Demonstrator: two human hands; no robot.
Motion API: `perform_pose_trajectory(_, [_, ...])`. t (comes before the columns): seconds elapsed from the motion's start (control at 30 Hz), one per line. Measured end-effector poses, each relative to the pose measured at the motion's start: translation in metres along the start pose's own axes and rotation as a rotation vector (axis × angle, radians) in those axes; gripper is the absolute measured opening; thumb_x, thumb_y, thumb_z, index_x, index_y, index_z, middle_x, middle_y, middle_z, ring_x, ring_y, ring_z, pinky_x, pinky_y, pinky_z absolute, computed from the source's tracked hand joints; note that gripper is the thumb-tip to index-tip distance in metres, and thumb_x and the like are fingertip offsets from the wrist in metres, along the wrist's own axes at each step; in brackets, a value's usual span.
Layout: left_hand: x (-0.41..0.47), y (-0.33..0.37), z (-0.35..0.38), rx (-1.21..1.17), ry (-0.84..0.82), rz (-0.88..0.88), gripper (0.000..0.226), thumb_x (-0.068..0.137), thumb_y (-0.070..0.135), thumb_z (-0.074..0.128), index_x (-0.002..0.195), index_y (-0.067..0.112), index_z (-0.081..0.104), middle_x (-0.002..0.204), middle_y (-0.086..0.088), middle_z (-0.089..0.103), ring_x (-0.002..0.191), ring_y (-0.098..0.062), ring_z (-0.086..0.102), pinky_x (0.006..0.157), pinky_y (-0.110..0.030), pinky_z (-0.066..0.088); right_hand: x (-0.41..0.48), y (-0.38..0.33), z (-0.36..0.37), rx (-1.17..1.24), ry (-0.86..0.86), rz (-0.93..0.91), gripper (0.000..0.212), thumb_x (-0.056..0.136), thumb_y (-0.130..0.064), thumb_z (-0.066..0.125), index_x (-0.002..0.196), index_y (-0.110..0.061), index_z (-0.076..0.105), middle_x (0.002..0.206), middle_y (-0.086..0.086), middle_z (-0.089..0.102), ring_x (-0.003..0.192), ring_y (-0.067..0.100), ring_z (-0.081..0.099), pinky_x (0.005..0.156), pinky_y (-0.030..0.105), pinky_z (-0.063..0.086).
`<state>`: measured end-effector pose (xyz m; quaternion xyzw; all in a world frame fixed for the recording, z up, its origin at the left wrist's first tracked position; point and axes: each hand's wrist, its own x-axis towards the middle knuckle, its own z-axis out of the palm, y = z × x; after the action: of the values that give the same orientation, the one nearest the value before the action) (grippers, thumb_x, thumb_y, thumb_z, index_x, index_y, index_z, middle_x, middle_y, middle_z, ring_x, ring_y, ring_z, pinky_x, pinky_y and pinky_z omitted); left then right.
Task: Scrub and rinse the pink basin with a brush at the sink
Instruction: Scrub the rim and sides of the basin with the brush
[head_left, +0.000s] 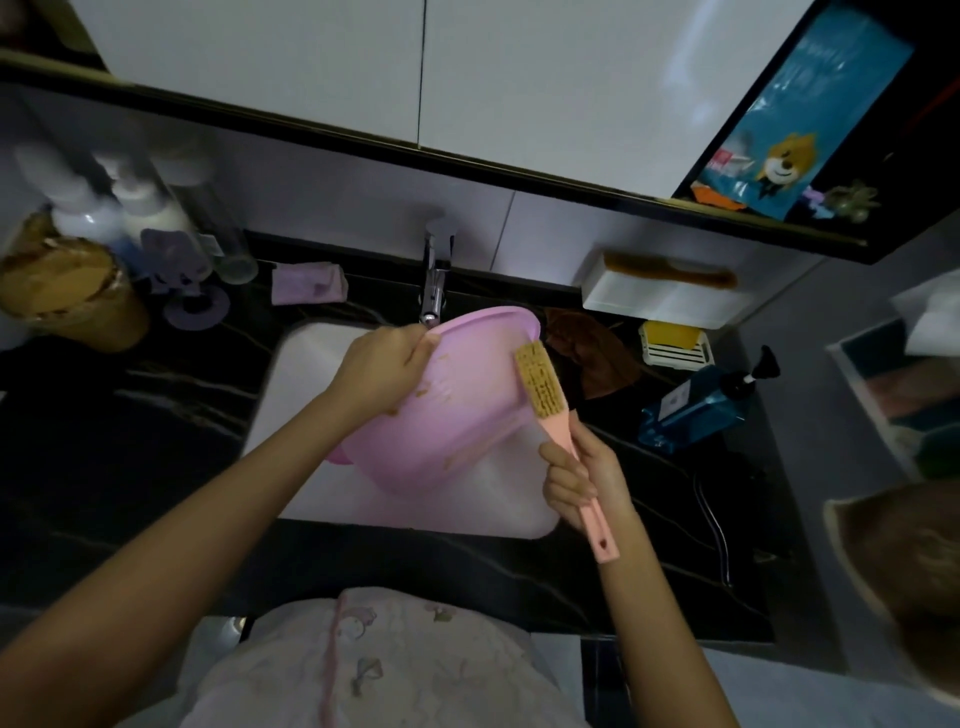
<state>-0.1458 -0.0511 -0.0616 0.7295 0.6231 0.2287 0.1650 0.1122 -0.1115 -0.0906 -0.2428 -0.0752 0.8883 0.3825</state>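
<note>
The pink basin (467, 415) is tilted on its side over the white sink (306, 415), its underside facing me, with brown smears on it. My left hand (384, 369) grips its upper rim just below the chrome tap (435, 280). My right hand (582, 478) holds the pink handle of a scrub brush (545, 384). The brush's tan bristles rest against the basin's right edge. The inside of the basin is hidden from me.
On the black counter at the right lie a blue pump bottle (696, 405), a yellow soap in a white dish (672, 343) and a brown cloth (592, 358). A purple cloth (306, 283), white bottles (124, 213) and a tan tub (67, 296) stand at the left.
</note>
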Motion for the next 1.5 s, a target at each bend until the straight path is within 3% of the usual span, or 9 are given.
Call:
perform_pose_trajectory(0.13, [-0.004,0.003,0.000,0.023,-0.021,-0.023,0.035,0.099,0.036,0.037,0.110,0.009,0.057,0.080,-0.010,0.066,0.082,-0.033,0.062,0.063,-0.031,0.036,0.006,0.008,0.018,-0.254,0.034,0.039,0.043,0.078,-0.040,0.072,0.109,-0.013,0.060,0.044,0.000,0.042,0.025,0.006,0.037,0.026,0.013,0.031])
perform_pose_trajectory(0.33, [-0.030,-0.033,0.000,-0.340,0.146,0.137,0.047,0.084,0.030,0.047,0.127,0.011,0.043,0.130,0.000,0.032,0.124,-0.014,0.037,0.106,-0.025,0.031,0.006,0.017,0.041,-0.968,0.422,-0.280,0.038,0.100,-0.035,0.038,0.137,-0.031,0.046,0.051,0.000,0.033,0.036,0.006,0.028,0.033,0.016,0.024])
perform_pose_trajectory(0.53, [-0.076,-0.069,0.023,-0.312,0.095,-0.073,0.053,0.092,0.059,0.030,0.098,0.011,0.053,0.098,0.001,0.048,0.089,-0.013,0.050,0.075,-0.012,0.037,0.009,0.026,0.050,-1.101,0.514,-0.293,0.038,0.102,-0.031,0.036,0.139,-0.033,0.043,0.047,-0.005,0.033,0.035,0.004,0.029,0.033,0.016,0.026])
perform_pose_trajectory(0.77, [-0.062,-0.044,0.013,-0.237,0.232,-0.080,0.038,0.090,0.046,0.029,0.071,0.015,0.041,0.068,0.001,0.046,0.063,-0.021,0.045,0.057,-0.030,0.028,0.008,0.013,0.059,-1.250,0.576,-0.330,0.040,0.101,-0.027,0.040,0.138,-0.038,0.040,0.058,-0.008,0.045,0.038,0.000,0.037,0.039,0.014,0.032])
perform_pose_trajectory(0.93, [-0.039,-0.035,-0.008,-0.213,0.107,-0.002,0.037,0.086,0.050,0.032,0.059,0.025,0.031,0.055,0.006,0.042,0.059,-0.020,0.045,0.054,-0.033,0.030,0.010,-0.002,0.046,-1.492,0.652,-0.324,0.046,0.097,-0.040,0.045,0.142,-0.039,0.036,0.127,-0.001,0.059,0.107,0.011,0.057,0.094,0.039,0.050])
perform_pose_trajectory(1.07, [-0.026,-0.026,-0.001,-0.269,0.082,-0.072,0.038,0.088,0.046,0.036,0.057,0.023,0.033,0.054,0.006,0.043,0.059,-0.022,0.045,0.055,-0.032,0.028,0.016,0.011,0.056,-1.753,0.807,-0.389,0.048,0.100,-0.037,0.036,0.147,-0.035,0.027,0.094,0.009,0.068,0.086,0.023,0.064,0.070,0.033,0.051])
perform_pose_trajectory(1.23, [-0.012,-0.024,-0.001,-0.294,-0.004,-0.072,0.039,0.088,0.040,0.035,0.070,0.009,0.051,0.071,-0.007,0.059,0.071,-0.026,0.054,0.064,-0.036,0.040,0.003,0.021,0.071,-2.286,0.628,-0.352,0.052,0.100,-0.038,0.033,0.148,-0.042,0.015,0.077,0.009,0.061,0.074,0.029,0.063,0.053,0.032,0.037])
perform_pose_trajectory(1.37, [-0.002,-0.015,-0.002,-0.336,-0.089,-0.034,0.030,0.089,0.036,0.033,0.066,0.019,0.043,0.069,-0.005,0.054,0.069,-0.025,0.051,0.063,-0.034,0.036,0.011,-0.022,0.057,-2.036,0.822,-0.324,0.049,0.100,-0.034,0.036,0.148,-0.030,0.027,0.089,0.013,0.068,0.078,0.027,0.065,0.057,0.029,0.041])
perform_pose_trajectory(1.5, [0.007,-0.026,-0.005,-0.406,-0.095,-0.109,0.033,0.089,0.039,0.034,0.066,0.017,0.043,0.066,-0.001,0.051,0.066,-0.020,0.048,0.064,-0.038,0.040,0.012,0.012,0.071,-2.120,0.522,-0.370,0.052,0.100,-0.034,0.037,0.148,-0.039,0.018,0.067,0.006,0.057,0.065,0.025,0.062,0.046,0.029,0.036])
